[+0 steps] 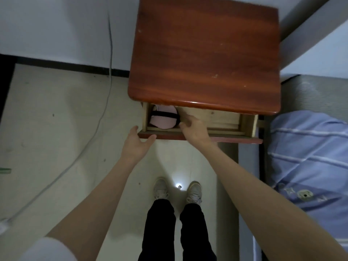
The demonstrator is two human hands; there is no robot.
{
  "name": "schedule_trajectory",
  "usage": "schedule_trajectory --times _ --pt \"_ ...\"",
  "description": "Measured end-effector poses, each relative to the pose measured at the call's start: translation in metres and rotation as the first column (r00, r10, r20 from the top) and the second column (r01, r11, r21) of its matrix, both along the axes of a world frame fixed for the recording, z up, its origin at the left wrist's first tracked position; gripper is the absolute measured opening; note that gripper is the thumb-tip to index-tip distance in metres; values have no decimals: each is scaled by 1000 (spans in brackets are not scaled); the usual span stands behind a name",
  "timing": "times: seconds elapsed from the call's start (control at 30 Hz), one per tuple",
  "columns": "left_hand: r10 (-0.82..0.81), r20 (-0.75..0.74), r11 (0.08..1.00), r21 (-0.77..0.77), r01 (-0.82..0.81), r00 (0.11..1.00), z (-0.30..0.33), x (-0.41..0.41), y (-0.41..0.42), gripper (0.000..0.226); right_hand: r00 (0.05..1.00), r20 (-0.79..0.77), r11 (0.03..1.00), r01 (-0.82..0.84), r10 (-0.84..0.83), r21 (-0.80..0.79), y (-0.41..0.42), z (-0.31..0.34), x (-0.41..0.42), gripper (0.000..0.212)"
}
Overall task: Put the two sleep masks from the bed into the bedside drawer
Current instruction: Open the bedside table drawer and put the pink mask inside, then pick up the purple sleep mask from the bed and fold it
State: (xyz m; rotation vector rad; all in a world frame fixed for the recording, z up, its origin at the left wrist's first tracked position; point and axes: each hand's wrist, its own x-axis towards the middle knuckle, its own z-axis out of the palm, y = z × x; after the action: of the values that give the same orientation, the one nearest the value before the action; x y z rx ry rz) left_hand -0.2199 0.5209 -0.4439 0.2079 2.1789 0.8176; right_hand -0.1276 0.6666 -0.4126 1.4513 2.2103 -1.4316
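Note:
A pink sleep mask (163, 119) with a black strap lies in the left end of the pulled-out drawer (248, 127) of the red-brown bedside table (207, 53). I see only one mask; a second one cannot be made out. My right hand (194, 128) reaches over the drawer front into the drawer, fingers just right of the mask, touching its strap end; whether it grips anything I cannot tell. My left hand (136, 143) is open, fingers spread, its fingertips at the left end of the drawer front (235, 139).
The bed with a blue striped cover (308, 162) lies to the right of the table. A white cable (98, 125) runs down the wall and across the pale floor at left. My feet (177, 189) stand in front of the drawer.

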Motion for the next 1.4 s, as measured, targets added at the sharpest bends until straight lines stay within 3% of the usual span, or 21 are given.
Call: schedule_trajectory --times 0.13,0.27,0.47,0.53,0.63,0.83,1.17,1.4 --pt "-363 -210 924 44 380 908 71 -1 9 59 1000 16 997 -13 12 80 -6 73 47 49" --pt "-514 -361 795 141 590 778 157 36 30 52 999 1 970 47 -48 240 -6 156 109 51" --pt "-718 -476 482 188 856 508 245 142 51 55 951 31 864 265 -308 429 -35 244 235 55" --pt "-767 -490 354 216 910 414 264 179 57 56 914 22 816 351 -405 459 -52 262 274 55" --pt "-820 -536 113 195 974 202 292 240 60 55 819 -10 710 503 -573 492 -95 283 339 55" --pt "-754 -640 -297 133 945 -147 335 373 24 54 606 -44 486 677 -794 553 -226 314 465 57" --pt "-655 -609 -659 172 733 -447 338 582 -206 58 246 -16 182 758 -969 626 -524 335 630 58" --pt "-488 -633 -830 124 543 -601 345 727 -290 57 -17 -63 -51 799 -998 599 -649 330 728 57"
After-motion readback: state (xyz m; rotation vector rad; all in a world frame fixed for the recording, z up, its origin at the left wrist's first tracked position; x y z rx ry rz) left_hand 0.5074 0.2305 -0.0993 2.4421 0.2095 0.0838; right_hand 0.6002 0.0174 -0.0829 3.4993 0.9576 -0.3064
